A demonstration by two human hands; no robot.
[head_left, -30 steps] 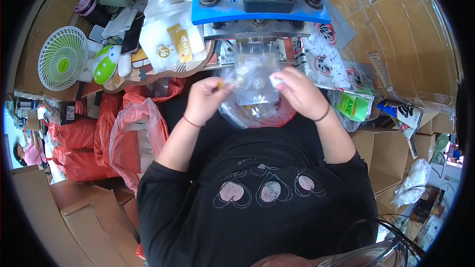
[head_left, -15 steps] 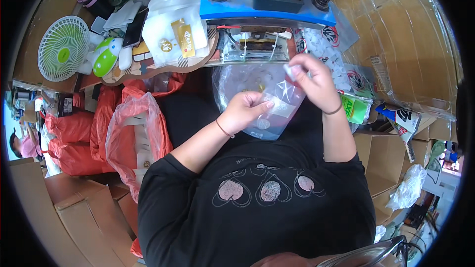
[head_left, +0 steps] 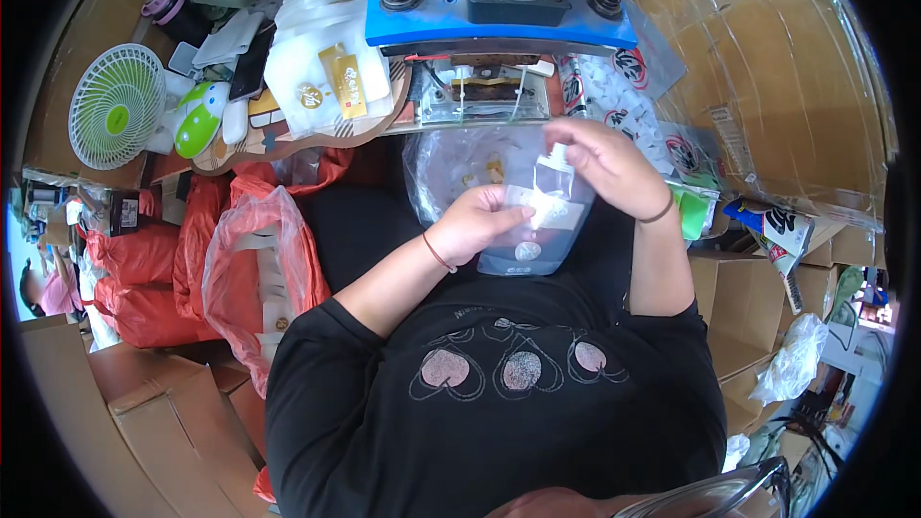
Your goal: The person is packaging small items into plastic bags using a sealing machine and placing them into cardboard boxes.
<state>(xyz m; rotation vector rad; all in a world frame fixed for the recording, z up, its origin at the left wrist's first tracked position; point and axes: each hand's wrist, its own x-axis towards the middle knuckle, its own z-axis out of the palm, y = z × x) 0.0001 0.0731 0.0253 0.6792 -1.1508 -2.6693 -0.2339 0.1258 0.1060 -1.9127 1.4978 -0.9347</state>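
Both hands meet on a small clear pouch over my lap, just below the blue press.

I see the small clear pouch (head_left: 549,203) standing roughly upright, its long axis running away from me toward the blue press (head_left: 499,14). The right hand (head_left: 604,165) pinches its top end with fingers closed, and the left hand (head_left: 477,223) grips its lower left side, thumb and fingers shut on the film. The two hands are about equally near, right above, left below. Under them lies a larger clear plastic bag (head_left: 451,158) with small pieces inside; I think the pouch rests against it, though the transparent film makes that hard to tell. Beyond sits the press bed (head_left: 480,96), close ahead. To my left are a red plastic bag (head_left: 254,278) and a green fan (head_left: 117,105); printed packets (head_left: 662,149) crowd the right.
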